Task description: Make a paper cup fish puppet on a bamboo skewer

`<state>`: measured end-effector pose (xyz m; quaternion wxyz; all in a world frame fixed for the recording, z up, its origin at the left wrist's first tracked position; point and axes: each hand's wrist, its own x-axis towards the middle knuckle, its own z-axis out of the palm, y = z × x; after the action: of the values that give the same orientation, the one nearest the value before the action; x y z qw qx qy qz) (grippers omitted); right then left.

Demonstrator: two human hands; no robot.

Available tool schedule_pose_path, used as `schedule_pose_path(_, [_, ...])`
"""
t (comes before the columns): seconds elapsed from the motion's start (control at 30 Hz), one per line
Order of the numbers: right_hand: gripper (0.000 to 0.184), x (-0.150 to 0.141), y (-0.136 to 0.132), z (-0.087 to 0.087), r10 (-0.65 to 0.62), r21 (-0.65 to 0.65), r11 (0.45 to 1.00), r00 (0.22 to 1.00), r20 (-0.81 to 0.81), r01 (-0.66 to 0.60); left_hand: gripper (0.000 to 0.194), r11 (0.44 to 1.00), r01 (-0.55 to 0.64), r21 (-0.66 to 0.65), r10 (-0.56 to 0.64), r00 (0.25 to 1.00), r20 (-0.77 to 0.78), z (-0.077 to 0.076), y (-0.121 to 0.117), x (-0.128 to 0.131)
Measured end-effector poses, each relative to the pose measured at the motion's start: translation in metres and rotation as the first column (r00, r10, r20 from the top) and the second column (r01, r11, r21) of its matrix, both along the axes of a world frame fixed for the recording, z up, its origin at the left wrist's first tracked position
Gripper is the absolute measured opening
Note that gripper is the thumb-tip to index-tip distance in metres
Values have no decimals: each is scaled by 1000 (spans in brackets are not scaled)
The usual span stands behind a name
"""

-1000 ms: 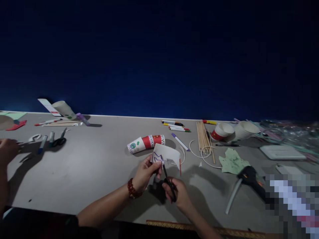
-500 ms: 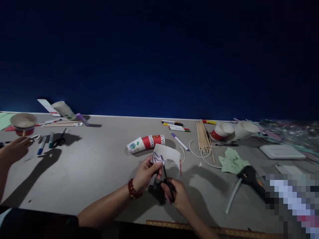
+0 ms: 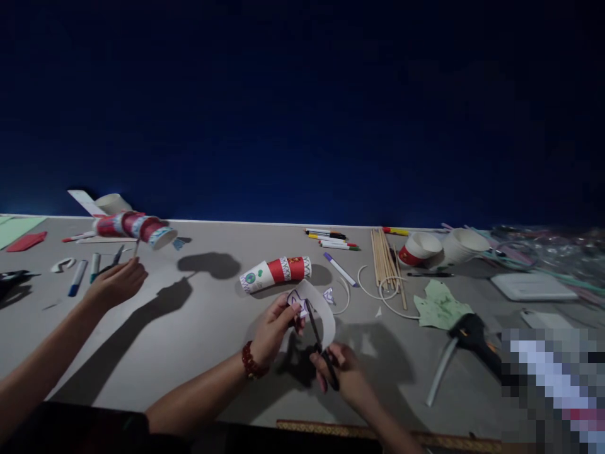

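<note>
My left hand [image 3: 278, 321], with a beaded bracelet at the wrist, pinches a curved piece of white paper [image 3: 324, 318] that has a purple outline drawn on it. In my right hand [image 3: 341, 372] are black scissors [image 3: 327, 364], their blades up against the paper beside the outline. Just beyond lies a chain of joined paper cups [image 3: 278, 272], red and white with drawn zigzags. A small cut-out with purple lines [image 3: 329, 295] rests on the table to the right of the paper.
At left, a co-worker's hand [image 3: 118, 280] holds a stick bearing a red cup chain [image 3: 137, 227]. Markers [image 3: 333, 238], wooden sticks [image 3: 382, 258], paper cups [image 3: 420, 249], green paper [image 3: 438, 306] and a glue gun [image 3: 475, 337] lie toward the back and right.
The scissors have shifted slightly right and down, and the paper strip now curls down over the blades. The co-worker's hand has moved right, swinging the cup chain sideways.
</note>
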<state>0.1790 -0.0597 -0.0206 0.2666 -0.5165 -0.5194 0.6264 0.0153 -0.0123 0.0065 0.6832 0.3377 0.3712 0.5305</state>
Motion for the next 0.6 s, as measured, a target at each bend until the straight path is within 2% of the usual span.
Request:
schedule_pose_path(0.1, [48,7,0,5,10,-16,1000,1000,-6,-10,28,999,-18,44,19,999,-36,-1,0,1])
schedule_pose_path(0.27, [46,15,-4,13,108,-75,991,994,0,-108,29,998,-37,41,39,997,-62,-2,2,0])
schedule_pose_path(0.43, [44,22,-11,15,180,-136,973,982,-55,-186,26,992,-68,103,82,988,-134,-8,6,-6])
schedule_pose_path(0.6, [36,37,-18,17,236,-206,951,972,-4,-231,26,983,-80,164,109,979,-174,-11,11,-8])
